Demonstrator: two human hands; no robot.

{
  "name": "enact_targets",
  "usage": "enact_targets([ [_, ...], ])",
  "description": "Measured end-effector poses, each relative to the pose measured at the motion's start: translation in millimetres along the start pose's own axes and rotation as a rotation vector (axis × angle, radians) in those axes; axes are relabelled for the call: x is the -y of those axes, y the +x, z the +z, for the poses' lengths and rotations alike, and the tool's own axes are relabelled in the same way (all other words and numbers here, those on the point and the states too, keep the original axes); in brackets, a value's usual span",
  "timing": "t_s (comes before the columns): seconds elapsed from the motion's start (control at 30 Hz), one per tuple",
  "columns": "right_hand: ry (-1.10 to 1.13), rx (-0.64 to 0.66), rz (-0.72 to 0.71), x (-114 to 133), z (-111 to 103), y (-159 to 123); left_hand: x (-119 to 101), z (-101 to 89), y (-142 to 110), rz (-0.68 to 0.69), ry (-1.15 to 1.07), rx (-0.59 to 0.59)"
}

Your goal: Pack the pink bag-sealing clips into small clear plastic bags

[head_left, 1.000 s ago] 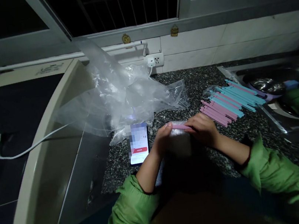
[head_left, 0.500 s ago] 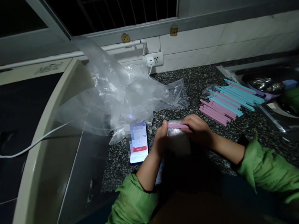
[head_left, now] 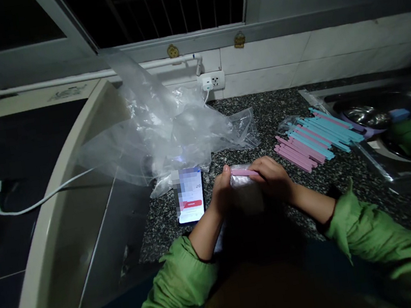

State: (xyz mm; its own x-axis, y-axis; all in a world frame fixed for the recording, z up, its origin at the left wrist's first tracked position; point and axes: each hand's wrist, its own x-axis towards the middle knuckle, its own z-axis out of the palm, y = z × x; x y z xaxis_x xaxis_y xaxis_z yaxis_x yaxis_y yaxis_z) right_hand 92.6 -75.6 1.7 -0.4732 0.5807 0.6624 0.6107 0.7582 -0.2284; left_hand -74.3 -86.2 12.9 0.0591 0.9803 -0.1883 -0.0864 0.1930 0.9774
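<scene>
A pink bag sealing clip (head_left: 243,172) lies across the top of a small clear plastic bag (head_left: 248,191). My left hand (head_left: 221,190) is closed at the clip's left end, its thumb upright against it and the bag's edge. Around the right end curl the fingers of my right hand (head_left: 274,178), pressing on the clip. The lower part of the bag sinks into shadow, so what it holds cannot be made out. To the right, several pink and blue sealing clips (head_left: 314,135) lie in a loose row on the speckled counter (head_left: 260,109).
A lit phone (head_left: 191,202) rests left of my hands. Behind it spreads a heap of crumpled clear plastic bags (head_left: 178,127). A charger (head_left: 207,84) is plugged into the wall. At right is a sink (head_left: 340,98) with dishes; at left stands a cream-edged appliance (head_left: 61,196) with a white cable.
</scene>
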Motion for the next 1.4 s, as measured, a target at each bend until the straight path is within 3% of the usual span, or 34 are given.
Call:
enact_targets([
  [0.23, -0.02, -0.008, -0.007, 1.5, -0.9, 2.0, 0.2, -0.1, -0.9, -0.049, -0.031, -0.034],
  [0.47, -0.06, -0.033, -0.03, 2.6, -1.7, 5.6, 0.3, 1.0, -2.7, -0.029, -0.018, -0.028],
  [0.83, -0.031, -0.05, -0.07, 0.6, -2.1, 7.9, 5.1, 0.6, -2.2, 0.017, 0.015, -0.115],
  [1.13, -0.042, -0.056, -0.065, -2.7, 1.5, 7.6, 3.5, 0.0, -1.8, -0.006, -0.027, -0.03],
  [1.4, 0.006, -0.049, -0.029, -3.2, 2.4, 8.6, 6.0, 1.9, 1.4, -0.05, -0.064, -0.118],
])
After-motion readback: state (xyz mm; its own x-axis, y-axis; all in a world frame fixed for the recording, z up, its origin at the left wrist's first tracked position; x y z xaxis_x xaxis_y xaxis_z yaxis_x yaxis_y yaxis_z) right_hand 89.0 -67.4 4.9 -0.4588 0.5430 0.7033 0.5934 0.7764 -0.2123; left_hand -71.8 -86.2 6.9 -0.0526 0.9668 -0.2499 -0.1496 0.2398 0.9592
